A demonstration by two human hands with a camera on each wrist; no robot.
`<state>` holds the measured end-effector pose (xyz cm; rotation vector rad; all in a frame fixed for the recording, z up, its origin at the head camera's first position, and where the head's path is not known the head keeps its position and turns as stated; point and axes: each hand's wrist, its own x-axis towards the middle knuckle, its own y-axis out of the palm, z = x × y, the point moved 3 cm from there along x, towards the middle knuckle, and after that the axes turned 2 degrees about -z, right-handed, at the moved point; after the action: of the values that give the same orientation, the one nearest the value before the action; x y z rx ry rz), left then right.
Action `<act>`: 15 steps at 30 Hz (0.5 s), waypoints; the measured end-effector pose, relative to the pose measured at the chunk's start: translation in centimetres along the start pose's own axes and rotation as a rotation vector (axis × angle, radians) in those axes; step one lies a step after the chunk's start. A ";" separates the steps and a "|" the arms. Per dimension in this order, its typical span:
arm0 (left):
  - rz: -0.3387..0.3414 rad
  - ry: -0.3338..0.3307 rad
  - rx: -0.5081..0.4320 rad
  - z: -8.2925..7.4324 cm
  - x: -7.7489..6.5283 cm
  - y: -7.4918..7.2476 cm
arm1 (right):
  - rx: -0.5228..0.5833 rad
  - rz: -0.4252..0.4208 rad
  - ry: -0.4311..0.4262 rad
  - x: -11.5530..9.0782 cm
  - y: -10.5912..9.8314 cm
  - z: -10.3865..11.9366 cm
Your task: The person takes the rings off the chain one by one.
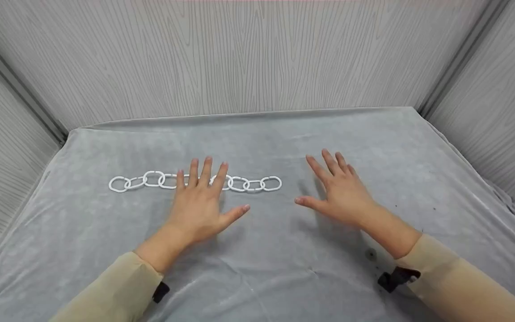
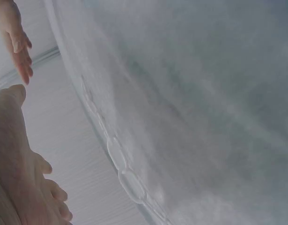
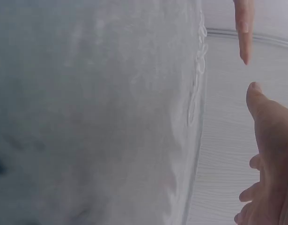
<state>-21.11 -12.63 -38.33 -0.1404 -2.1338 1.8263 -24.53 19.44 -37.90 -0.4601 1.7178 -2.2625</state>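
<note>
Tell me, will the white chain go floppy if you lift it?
Probably floppy: the white chain is separate loops hooked through each other, so it should dangle. Its thin loops look plasticky, so perhaps light. It lies stretched out on the grey cloth, so it probably won't roll.

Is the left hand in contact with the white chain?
Apart: the left wrist view shows pale wall between the left hand and the white chain.

A chain (image 1: 230, 182) lies left to right on a cloth (image 1: 257, 241), mostly left of centre. A person's left hand (image 1: 199, 203), above the cloth, overlaps the chain's middle from overhead; the right hand (image 1: 344, 192) is beyond the chain's right end. Walls (image 1: 257, 58) stand behind, left and right.
</note>
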 end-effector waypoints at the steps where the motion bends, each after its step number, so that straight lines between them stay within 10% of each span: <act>1: -0.001 0.005 -0.012 0.1 0.3 -0.1 | 0.016 0.002 -0.009 0.3 -0.1 0.0; 15: 0.007 0.080 -0.125 0.8 4.0 0.6 | 0.320 -0.117 -0.146 5.1 -0.1 0.4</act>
<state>-25.22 -12.18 -38.26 -0.2460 -2.1930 1.6621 -29.08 17.12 -37.27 -0.6479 1.2599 -2.4570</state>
